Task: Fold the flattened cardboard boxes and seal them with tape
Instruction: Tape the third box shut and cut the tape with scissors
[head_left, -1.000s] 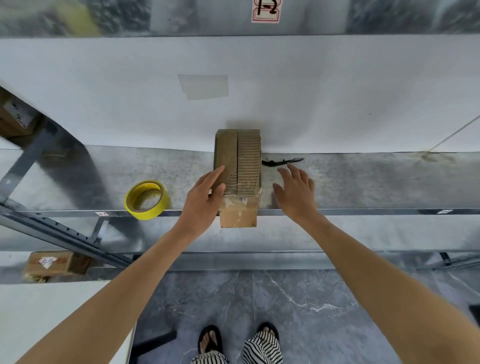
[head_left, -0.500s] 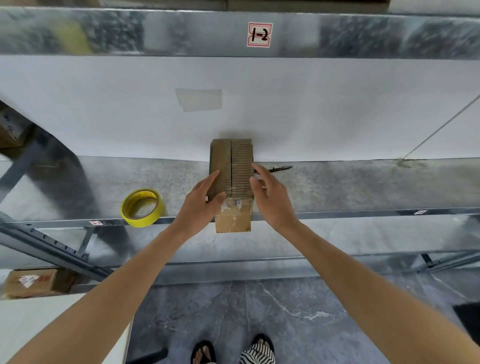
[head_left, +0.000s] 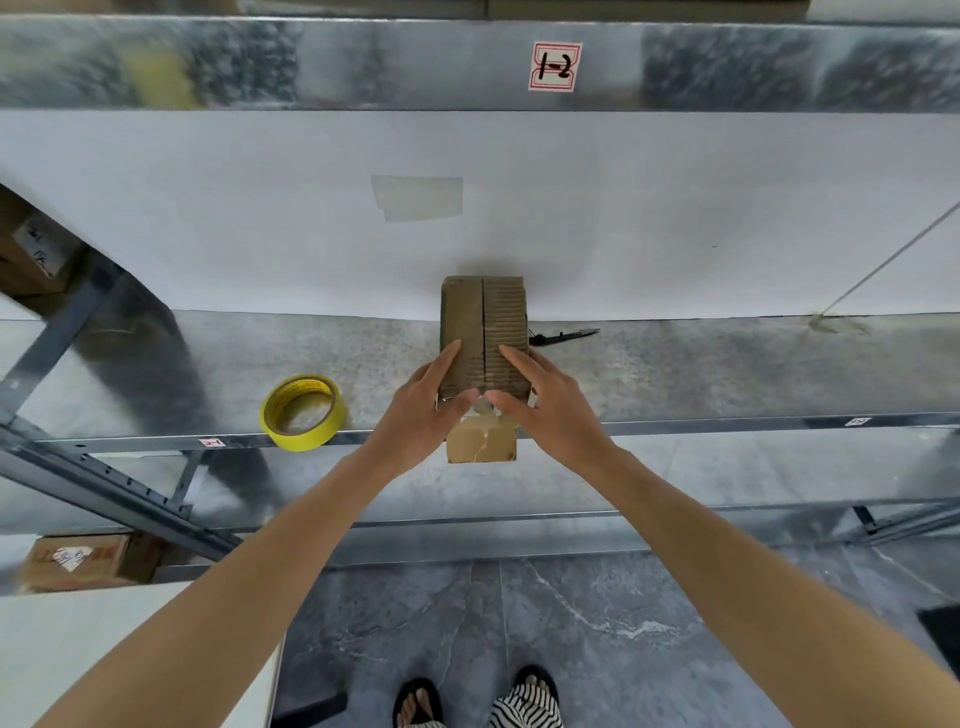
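A bundle of flattened cardboard boxes (head_left: 483, 317) stands on edge on the metal shelf (head_left: 727, 374), its front end wrapped in clear tape and sticking out past the shelf's front rail. My left hand (head_left: 421, 415) holds the bundle's left front corner, fingers along the top and thumb at the front. My right hand (head_left: 550, 410) holds the right front corner the same way. Both thumbs nearly meet over the taped front face. A yellow tape roll (head_left: 303, 412) lies on the shelf to the left of the bundle, apart from both hands.
A black-handled cutting tool (head_left: 563, 335) lies on the shelf just right of the bundle, by the white back panel. Brown cartons sit at the far left (head_left: 31, 260) and on the lower level (head_left: 78, 561). A white tabletop corner (head_left: 104, 649) is at the bottom left.
My right hand moved left from the bare shelf onto the bundle's right side, then both hands closed in round its front end. The bundle has stayed in place.
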